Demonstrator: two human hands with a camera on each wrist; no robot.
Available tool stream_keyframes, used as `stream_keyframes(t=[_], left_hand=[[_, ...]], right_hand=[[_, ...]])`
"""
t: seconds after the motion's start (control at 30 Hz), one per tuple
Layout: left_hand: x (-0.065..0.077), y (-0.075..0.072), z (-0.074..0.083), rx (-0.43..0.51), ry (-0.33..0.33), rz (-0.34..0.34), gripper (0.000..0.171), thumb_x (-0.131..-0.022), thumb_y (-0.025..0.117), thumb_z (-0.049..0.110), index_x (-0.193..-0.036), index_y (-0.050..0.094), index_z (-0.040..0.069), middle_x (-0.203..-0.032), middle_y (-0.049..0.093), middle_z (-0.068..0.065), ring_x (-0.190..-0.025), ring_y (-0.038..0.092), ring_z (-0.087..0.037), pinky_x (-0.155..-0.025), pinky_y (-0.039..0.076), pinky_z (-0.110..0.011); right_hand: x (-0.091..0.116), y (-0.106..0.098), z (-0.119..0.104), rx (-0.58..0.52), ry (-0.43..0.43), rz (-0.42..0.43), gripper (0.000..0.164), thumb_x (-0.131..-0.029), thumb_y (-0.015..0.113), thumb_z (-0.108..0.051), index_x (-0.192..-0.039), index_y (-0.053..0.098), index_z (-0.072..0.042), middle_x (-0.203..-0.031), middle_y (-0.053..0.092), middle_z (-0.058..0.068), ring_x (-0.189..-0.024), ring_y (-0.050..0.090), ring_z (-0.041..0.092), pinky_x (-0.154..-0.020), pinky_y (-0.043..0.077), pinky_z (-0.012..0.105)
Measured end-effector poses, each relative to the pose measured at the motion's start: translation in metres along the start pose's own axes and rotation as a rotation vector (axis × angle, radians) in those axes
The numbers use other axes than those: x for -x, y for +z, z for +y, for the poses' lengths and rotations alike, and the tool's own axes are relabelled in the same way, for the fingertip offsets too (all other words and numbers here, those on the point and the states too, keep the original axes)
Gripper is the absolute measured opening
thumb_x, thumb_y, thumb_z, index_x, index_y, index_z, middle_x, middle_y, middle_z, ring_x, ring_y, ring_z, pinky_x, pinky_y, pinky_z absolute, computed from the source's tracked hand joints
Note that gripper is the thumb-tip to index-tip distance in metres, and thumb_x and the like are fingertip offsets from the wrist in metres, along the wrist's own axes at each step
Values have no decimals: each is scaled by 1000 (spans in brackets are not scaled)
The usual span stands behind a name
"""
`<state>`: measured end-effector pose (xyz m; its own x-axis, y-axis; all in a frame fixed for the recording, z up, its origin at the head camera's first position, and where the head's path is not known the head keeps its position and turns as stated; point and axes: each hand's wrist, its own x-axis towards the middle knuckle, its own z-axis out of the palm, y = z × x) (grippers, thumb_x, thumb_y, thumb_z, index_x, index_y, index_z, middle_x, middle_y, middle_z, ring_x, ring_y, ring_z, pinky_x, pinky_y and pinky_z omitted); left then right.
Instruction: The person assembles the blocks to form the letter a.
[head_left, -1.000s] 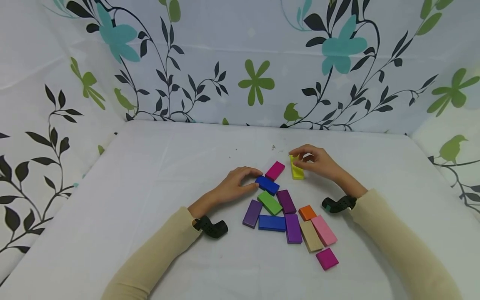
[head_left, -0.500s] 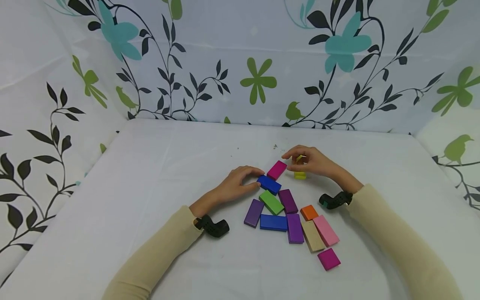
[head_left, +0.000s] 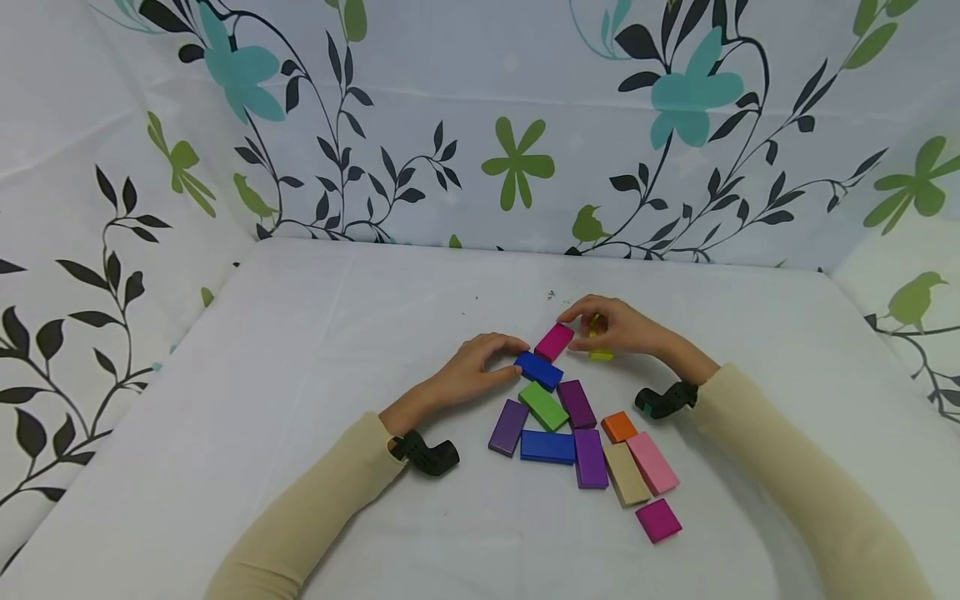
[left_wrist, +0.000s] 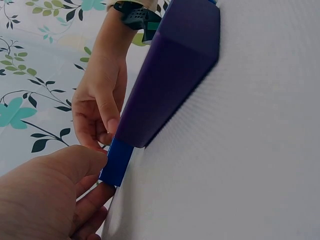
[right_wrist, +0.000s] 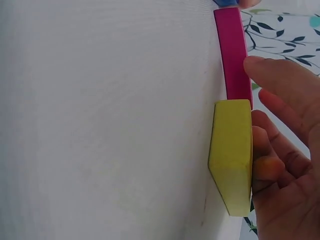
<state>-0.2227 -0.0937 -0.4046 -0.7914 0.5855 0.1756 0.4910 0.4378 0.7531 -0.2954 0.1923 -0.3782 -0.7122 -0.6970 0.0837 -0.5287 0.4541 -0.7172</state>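
Far magenta block [head_left: 555,342] lay flat on the bench [head_left: 360,292], just left of the right hand [head_left: 618,323], its long axis running near-left to far-right. The right hand, nearer than the left, pinched its far-right end. Left hand [head_left: 468,369] gripped the far blue block [head_left: 537,370], just beside the near-left end. Yellow block [head_left: 601,356] lay partly hidden beneath the right hand.

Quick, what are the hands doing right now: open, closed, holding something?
Left hand: closed, pinching the far blue block.
Right hand: closed, holding the far magenta block.
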Motion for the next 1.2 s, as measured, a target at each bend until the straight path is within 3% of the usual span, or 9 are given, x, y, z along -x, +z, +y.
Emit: stream_keyframes(t=[0.47,1.2], left_hand=[[0,-1,2,-2,0,-4,37,-97,60,18,-132,57,6,-133,59,-9,-132,44,-27,-113,23,-52],[0,2,-3,9,11,8,37,-96,62,17,-132,57,8,-132,60,-8,-130,46,-25,-112,27,-50]], right_hand=[[-4,2,-5,60,-14,-63,46,-84,76,-7,-128,61,-2,-118,61,13,-79,52,21,-69,43,23],[-5,7,-3,37,-14,-77,37,-84,75,-4,-120,65,-2,-105,61,9,-79,51,20,-67,43,22]])
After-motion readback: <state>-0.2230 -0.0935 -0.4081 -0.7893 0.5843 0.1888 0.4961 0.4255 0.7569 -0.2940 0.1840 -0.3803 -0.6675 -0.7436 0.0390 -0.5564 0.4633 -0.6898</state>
